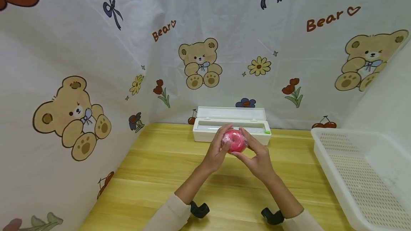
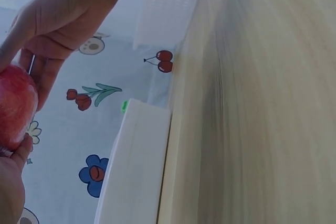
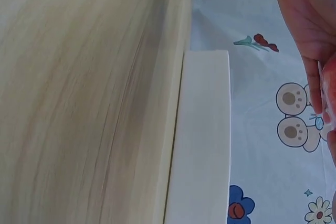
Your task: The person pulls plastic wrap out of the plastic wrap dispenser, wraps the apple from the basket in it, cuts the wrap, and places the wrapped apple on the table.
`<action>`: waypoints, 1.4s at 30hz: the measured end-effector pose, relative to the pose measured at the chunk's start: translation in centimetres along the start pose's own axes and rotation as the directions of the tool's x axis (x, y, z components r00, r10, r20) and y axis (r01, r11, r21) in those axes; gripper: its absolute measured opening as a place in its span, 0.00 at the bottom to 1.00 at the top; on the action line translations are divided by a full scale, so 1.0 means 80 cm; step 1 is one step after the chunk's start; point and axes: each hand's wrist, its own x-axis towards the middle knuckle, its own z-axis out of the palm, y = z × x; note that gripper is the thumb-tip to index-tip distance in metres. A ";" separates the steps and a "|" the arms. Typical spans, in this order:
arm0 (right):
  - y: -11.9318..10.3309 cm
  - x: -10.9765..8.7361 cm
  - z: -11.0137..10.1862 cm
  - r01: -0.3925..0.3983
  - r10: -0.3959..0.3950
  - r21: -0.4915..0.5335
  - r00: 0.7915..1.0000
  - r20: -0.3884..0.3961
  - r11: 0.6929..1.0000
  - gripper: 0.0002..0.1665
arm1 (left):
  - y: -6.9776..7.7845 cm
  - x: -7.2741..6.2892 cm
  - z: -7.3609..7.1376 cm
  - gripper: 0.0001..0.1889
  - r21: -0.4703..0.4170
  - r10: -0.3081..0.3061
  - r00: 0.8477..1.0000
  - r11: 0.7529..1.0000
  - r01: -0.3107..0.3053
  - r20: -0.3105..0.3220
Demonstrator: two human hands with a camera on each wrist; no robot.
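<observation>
A red apple (image 1: 236, 142), which looks wrapped in clear shiny film, is held up between both hands, above the table and in front of a white box. My left hand (image 1: 216, 154) grips its left side, with the thumb across the near face. On the right side, my right hand (image 1: 259, 159) holds it with the fingers above and the thumb below. Glossy creases show on the apple (image 2: 16, 106) in the left wrist view. Only a sliver of the apple (image 3: 329, 90) enters the right wrist view.
The white box (image 1: 205, 136) stands at the table's back edge, lid (image 1: 231, 112) raised, a pale roll inside and a green tab (image 1: 267, 132) at its right end. A white perforated basket (image 1: 334, 174) stands at the right. Patterned cloth (image 1: 231, 20) hangs behind the wooden table (image 1: 154, 174).
</observation>
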 end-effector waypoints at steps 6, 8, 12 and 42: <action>0.022 -0.009 0.001 -0.020 0.022 -0.053 0.999 0.028 0.998 0.46 | -0.006 0.001 0.008 0.26 0.011 -0.032 0.999 0.999 0.032 0.014; 0.033 -0.013 0.002 -0.008 0.010 -0.057 0.999 0.035 0.998 0.48 | -0.008 0.001 0.011 0.26 0.031 -0.021 1.000 0.999 0.021 0.012; 0.043 -0.018 0.001 0.012 -0.010 -0.048 0.999 0.044 0.999 0.48 | -0.008 0.001 0.014 0.26 0.088 0.007 1.000 0.996 -0.007 0.004; 0.042 -0.016 0.002 0.029 -0.029 -0.046 0.999 0.013 0.999 0.49 | -0.011 -0.002 0.002 0.34 0.014 0.000 1.000 1.000 0.000 0.006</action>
